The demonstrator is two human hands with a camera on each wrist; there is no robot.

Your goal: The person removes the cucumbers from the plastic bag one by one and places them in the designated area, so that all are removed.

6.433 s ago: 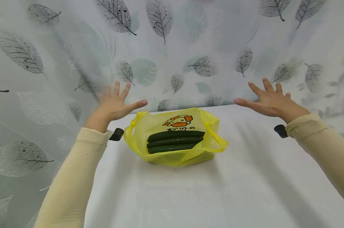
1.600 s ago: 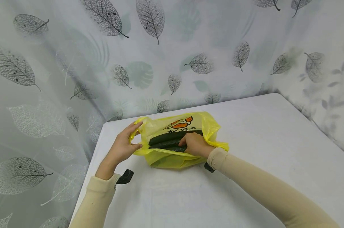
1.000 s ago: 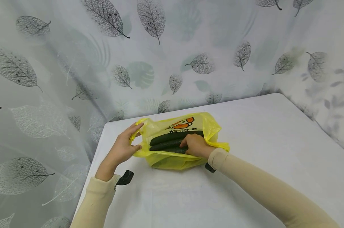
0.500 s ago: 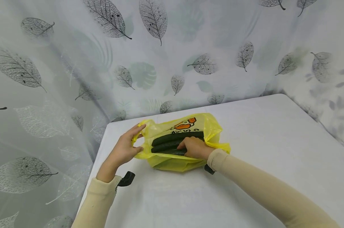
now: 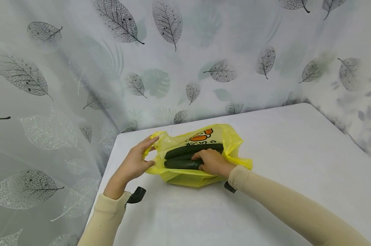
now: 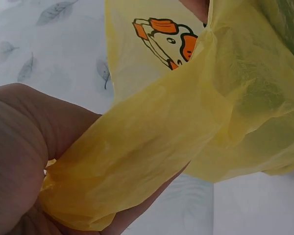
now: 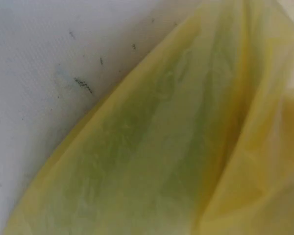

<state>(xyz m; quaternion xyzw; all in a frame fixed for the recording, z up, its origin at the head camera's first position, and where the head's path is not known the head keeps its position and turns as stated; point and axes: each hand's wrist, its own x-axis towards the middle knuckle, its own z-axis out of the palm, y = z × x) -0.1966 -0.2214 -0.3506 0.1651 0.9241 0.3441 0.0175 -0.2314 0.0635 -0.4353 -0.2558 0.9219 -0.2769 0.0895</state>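
Observation:
A translucent yellow plastic bag (image 5: pixel 188 180) with a duck print lies on its side on the white table, its mouth toward me. Dark green cucumbers lie lengthwise inside, one along the back (image 5: pixel 194 149). My left hand (image 5: pixel 134 164) holds the bag's left handle, which in the left wrist view passes as a gathered yellow strip (image 6: pixel 132 156) between thumb and fingers. Reaching in from the right, my right hand (image 5: pixel 213 163) grips the front cucumber (image 5: pixel 180 164); its fingertips are partly hidden behind it. The right wrist view shows mostly the bag's side (image 7: pixel 112 161), green showing through.
The white table (image 5: pixel 296 150) extends to the right and toward me. A leaf-printed curtain (image 5: pixel 197 61) hangs behind it and along the left side. Black wrist cameras sit under both sleeves, the left camera (image 5: pixel 137 195) low over the table.
Both hands came down from raised and spread to the bag: the left took its handle, the right reached inside. Lately the front cucumber has shifted under the right hand, covering more of the one behind.

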